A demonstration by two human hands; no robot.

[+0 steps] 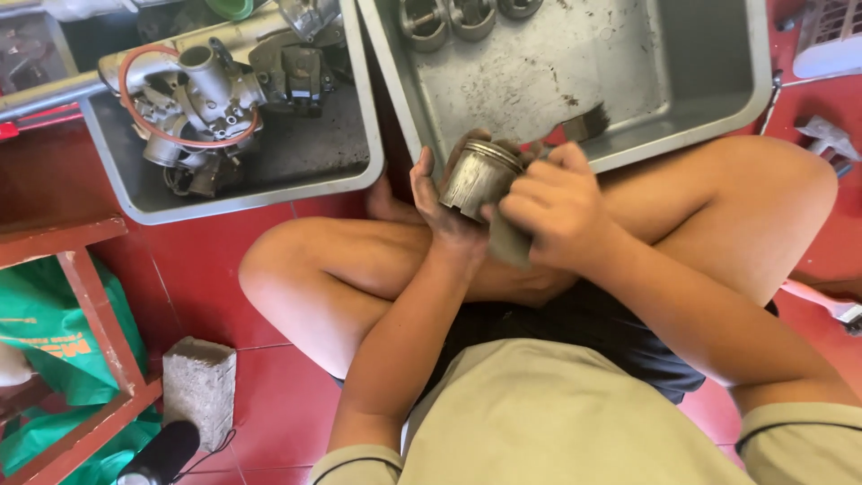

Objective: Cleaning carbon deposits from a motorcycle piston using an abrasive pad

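Red tiled floor, seated cross-legged. Left hand (440, 202): wrapped round a metal piston (479, 177), crown tilted toward eleven o'clock, held above my knees. Right hand (552, 207): fingers curled shut, pressing a grey abrasive pad (508, 241) to the piston skirt. Best done, I judge, with a firm left grip, turning the piston while rubbing evenly. At twelve o'clock: grey tray (682, 135) holding more pistons (449, 18). At ten o'clock: second tray (233, 202) with a carburettor (202, 94).
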